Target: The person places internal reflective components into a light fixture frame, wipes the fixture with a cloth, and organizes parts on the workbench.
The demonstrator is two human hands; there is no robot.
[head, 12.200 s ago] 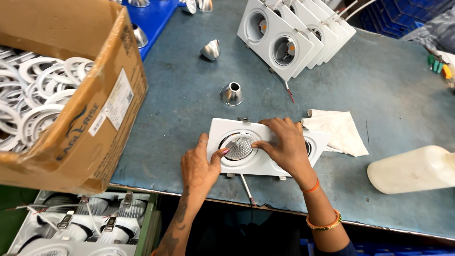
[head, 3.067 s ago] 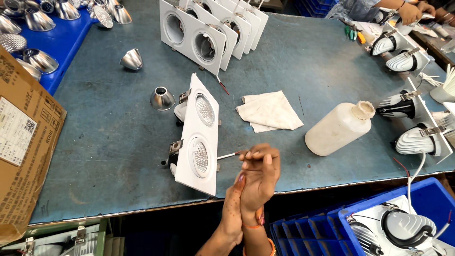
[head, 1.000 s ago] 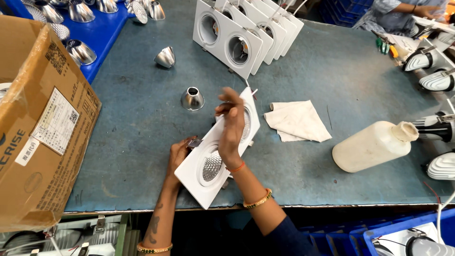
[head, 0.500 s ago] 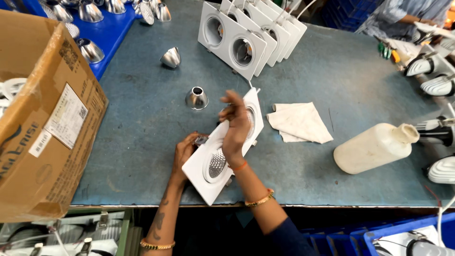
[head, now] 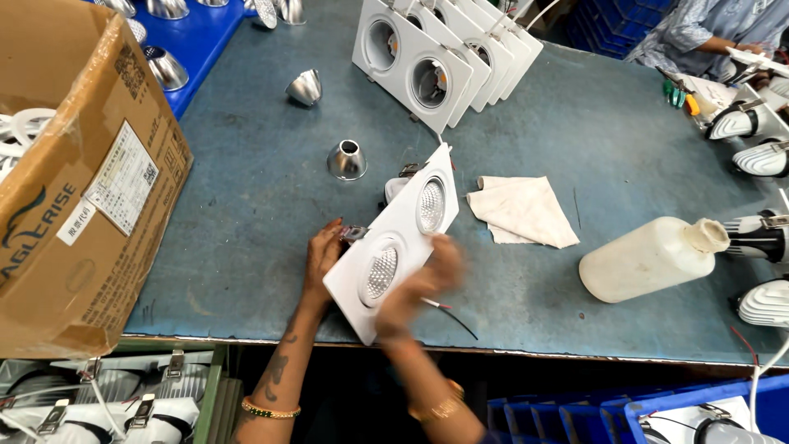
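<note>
You held a white twin-lamp downlight frame (head: 400, 243) tilted on its long edge near the front of the blue-grey worktable (head: 246, 214), its two reflector cups facing up toward you. Your left hand (head: 323, 256) was closed around the frame's left edge, fingers wrapped behind it beside a small metal spring clip. Your right hand (head: 421, 284) lay over the lower right corner of the frame, blurred by motion, so whether it gripped the frame or only rested against it could not be told. A thin wire (head: 448, 314) trailed from beneath that hand onto the table.

Just beyond the frame stood a small silver reflector cone (head: 346, 159), with a second cone (head: 303, 87) lying on its side farther back. A row of matching white frames (head: 436, 49) leaned together at the far side. A folded white cloth (head: 522, 211) lay just right of the held frame, and a cream plastic bottle (head: 649, 258) lay on its side farther right. An open cardboard box (head: 78, 173) holding white rings sat at the left edge. Another person's hands worked at the far right corner.
</note>
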